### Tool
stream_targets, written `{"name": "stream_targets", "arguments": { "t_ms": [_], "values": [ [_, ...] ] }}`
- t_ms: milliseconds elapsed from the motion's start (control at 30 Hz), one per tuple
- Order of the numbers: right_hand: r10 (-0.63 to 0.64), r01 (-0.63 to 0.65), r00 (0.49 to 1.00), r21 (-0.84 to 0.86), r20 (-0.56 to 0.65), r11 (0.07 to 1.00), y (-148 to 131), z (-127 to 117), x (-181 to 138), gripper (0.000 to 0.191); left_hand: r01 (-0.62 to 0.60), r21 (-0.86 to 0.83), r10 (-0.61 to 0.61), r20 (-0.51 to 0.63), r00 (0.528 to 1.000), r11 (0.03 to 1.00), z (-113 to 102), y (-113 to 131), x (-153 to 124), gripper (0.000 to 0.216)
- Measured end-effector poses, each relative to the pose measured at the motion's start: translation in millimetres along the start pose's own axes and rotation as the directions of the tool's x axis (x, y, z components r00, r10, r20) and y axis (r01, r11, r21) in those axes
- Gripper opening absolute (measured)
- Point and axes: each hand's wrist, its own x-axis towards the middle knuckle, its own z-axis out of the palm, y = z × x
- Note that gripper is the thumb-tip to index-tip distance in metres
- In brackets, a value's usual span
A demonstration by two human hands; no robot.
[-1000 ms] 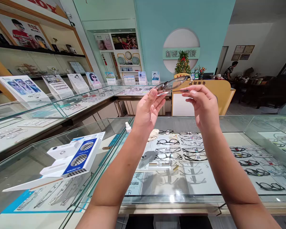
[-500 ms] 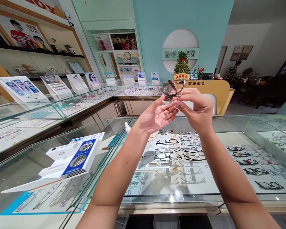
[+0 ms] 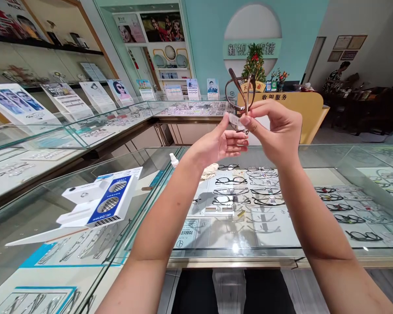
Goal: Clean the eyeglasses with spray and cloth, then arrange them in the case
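Observation:
My right hand [image 3: 277, 128] pinches a pair of dark-framed eyeglasses [image 3: 237, 86] between thumb and fingers, raised above the glass counter. The glasses are tilted, with one temple pointing up. A small pale tag [image 3: 233, 119] shows by the lower part of the frame. My left hand [image 3: 218, 141] is beside and below the glasses, its fingers stretched out and apart from the thumb. The left thumb tip is at the tag's edge; whether it presses on it I cannot tell.
Under my arms is a glass display case [image 3: 229, 257] with rows of eyeglasses. At left stand a blue and white cardboard display [image 3: 106, 203] and a white bottle [image 3: 174, 160]. Further back are another glass counter, a yellow desk [image 3: 293, 115] and a person [image 3: 336, 77].
The glasses have turned more upright and moved slightly up in my right hand. My left fingers have straightened out. The camera view has tipped downward.

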Motion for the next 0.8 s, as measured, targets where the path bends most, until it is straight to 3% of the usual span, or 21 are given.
{"name": "stream_targets", "arguments": {
  "t_ms": [67, 100, 167, 233, 267, 333, 400, 467, 700, 800],
  "values": [
    [0.018, -0.018, 1.0, -0.011, 0.005, 1.0, 2.5, -2.1, 0.9, 0.03, -0.011, 0.26, 0.05, -0.145, 0.988, 0.965, -6.5, -5.1, 3.5, 0.07],
    [0.035, -0.035, 0.999, -0.027, 0.024, 0.999, 3.5, -3.4, 1.4, 0.031, 0.024, 0.434, 0.076, -0.212, 0.974, 0.901, -10.6, -8.2, 4.9, 0.061],
    [0.091, -0.081, 0.989, -0.086, 0.116, 0.993, 6.7, -5.4, 1.9, 0.031, 0.189, 0.749, 0.066, -0.296, 0.953, 0.635, -19.7, -15.1, 7.2, 0.045],
    [0.175, -0.133, 0.949, -0.169, 0.264, 0.977, 13.4, -4.8, 0.9, 0.028, 0.344, 0.883, -0.085, -0.335, 0.938, 0.318, -28.7, -23.7, 10.4, 0.034],
    [0.22, -0.152, 0.914, -0.215, 0.342, 0.965, 18.2, -3.3, -0.6, 0.025, 0.383, 0.9, -0.199, -0.344, 0.917, 0.21, -32.8, -28.9, 12.5, 0.032],
    [0.305, -0.17, 0.828, -0.308, 0.471, 0.936, 30.1, 1.9, -5.4, 0.018, 0.429, 0.899, -0.409, -0.359, 0.839, 0.091, -39.9, -40.4, 17.9, 0.033],
    [0.386, -0.163, 0.73, -0.404, 0.565, 0.9, 42.7, 8.6, -12.2, 0.011, 0.46, 0.888, -0.526, -0.379, 0.762, 0.027, -45.6, -52.4, 23.6, 0.036],
    [0.459, -0.133, 0.619, -0.491, 0.637, 0.861, 53.4, 15.3, -19.4, 0.009, 0.484, 0.875, -0.563, -0.405, 0.721, -0.009, -50.4, -62.7, 28.2, 0.032],
    [0.641, 0.029, 0.217, -0.661, 0.736, 0.749, 67.0, 36.8, -38.1, 0.017, 0.544, 0.838, -0.493, -0.49, 0.719, -0.039, -73.0, -80.5, 32.4, 0.022],
    [0.684, 0.059, 0.13, -0.694, 0.718, 0.717, 67.3, 46.1, -45.0, 0.019, 0.57, 0.82, -0.432, -0.536, 0.725, -0.061, -83.9, -85.7, 34.5, 0.026]
  ]
}}
